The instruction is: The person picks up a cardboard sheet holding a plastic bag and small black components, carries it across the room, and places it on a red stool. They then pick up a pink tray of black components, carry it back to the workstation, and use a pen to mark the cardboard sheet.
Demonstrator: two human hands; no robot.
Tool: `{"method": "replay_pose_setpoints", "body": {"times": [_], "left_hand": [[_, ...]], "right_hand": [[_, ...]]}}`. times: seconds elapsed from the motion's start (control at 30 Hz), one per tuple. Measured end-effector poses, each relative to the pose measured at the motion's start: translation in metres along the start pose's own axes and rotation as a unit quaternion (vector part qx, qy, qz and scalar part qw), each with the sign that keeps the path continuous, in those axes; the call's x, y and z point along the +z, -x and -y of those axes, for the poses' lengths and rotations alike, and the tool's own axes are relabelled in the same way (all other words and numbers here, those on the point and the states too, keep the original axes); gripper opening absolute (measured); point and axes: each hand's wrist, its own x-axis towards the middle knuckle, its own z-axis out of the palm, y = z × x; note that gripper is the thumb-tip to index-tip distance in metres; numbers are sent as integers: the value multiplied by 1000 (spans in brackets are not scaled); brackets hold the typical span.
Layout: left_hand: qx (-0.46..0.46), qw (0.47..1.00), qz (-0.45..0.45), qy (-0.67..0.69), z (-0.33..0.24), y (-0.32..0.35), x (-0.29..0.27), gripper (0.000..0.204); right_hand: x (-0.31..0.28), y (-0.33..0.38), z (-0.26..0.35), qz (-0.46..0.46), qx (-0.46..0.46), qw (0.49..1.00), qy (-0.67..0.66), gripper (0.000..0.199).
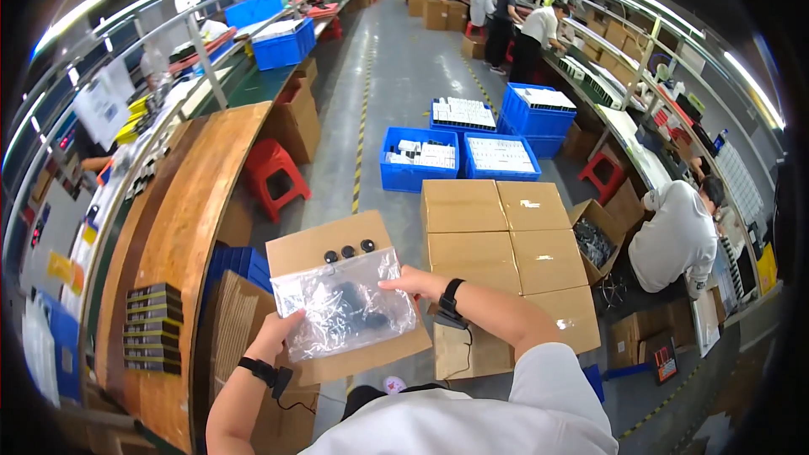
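Factory aisle, grey floor (404, 93) with a dashed yellow-and-black line running away from us; work benches on both sides, other people busy far up the right-hand line. We hold a clear plastic bag (344, 303) flat against a brown cardboard sheet (324, 244), out in front of the chest, over the aisle. Something dark sits inside the bag; we cannot tell what. Three small black round parts (348, 251) rest on the cardboard just above the bag's top edge.

Our left hand (276, 333) grips the lower left corner of bag and cardboard, fingers curled under and hidden. Our right hand (415, 282) pinches the bag's upper right edge, fingers pressed together. Black wrist straps on both arms.

Beyond the cardboard: stacked closed cartons (497, 244), three blue crates (459, 147) holding white boxes. Red stool (271, 173) beside the curved wooden bench (185, 236) to our left. Seated person in white (678, 240) at the right.
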Motion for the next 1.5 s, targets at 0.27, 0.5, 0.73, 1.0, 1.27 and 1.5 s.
{"method": "replay_pose_setpoints", "body": {"times": [0.27, 0.5, 0.73, 1.0, 1.27, 1.5], "left_hand": [[34, 999, 17, -15, -119, -197, -53, 43], [63, 995, 81, -6, -249, -347, -66, 34], [67, 992, 104, -27, -392, -504, -72, 38], [65, 993, 89, -36, -526, -676, -52, 44], [74, 993, 78, -51, -655, -871, -37, 52], [71, 987, 85, -115, -793, -1038, -4, 60]], "right_hand": [[-84, -161, 97, -30, 21, 999, -21, 52], [-176, -313, 131, -99, -45, 993, -46, 54], [-280, -437, 216, -96, 63, 992, -60, 52], [-436, -606, 269, -71, -15, 992, -99, 46], [-568, -731, 393, -113, 102, 986, -72, 40], [-715, -873, 416, -143, 84, 983, -72, 43]]}}
